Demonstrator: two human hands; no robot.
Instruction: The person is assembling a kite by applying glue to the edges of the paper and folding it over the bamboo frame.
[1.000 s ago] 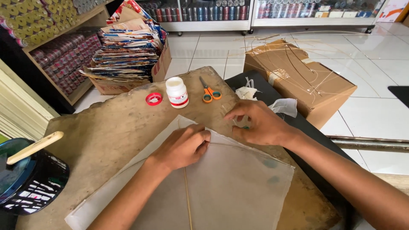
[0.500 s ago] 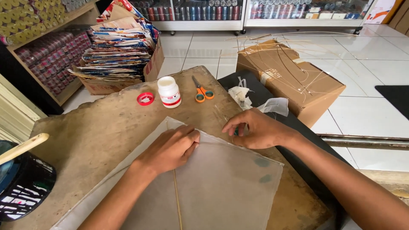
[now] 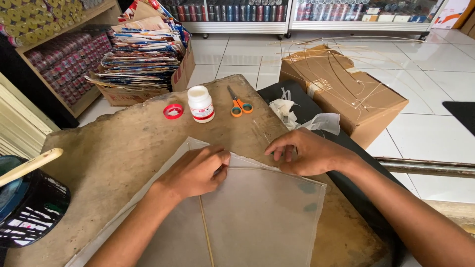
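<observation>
Translucent grey paper [image 3: 257, 217], thin and slightly glossy, lies flat in the lower centre of the frame on a rough, stained brown board [image 3: 114, 158]; a slim bamboo spine [image 3: 205, 232] runs under it toward the bottom edge. Left hand [image 3: 195, 170] sits knuckles-up at the sheet's upper edge, fingers curled together and pressing the folded margin. Right hand [image 3: 309, 153], centre right, presses the same margin further along, fingers slightly spread and bent, tips on the paper; neither hand grips anything free. Judgement: the fold holds best if pressure is even and slides outward along the edge, keeping the paper taut over the thin cross-stick without creasing or tearing it. Upper centre: squat white glue jar [image 3: 201, 103], uncapped, its red lid [image 3: 173, 111] just left; orange-handled scissors [image 3: 239, 105] to the right. Crumpled white scraps [image 3: 297, 116] lie near a brown cardboard box [image 3: 346, 94] strewn with curved bamboo slivers.
</observation>
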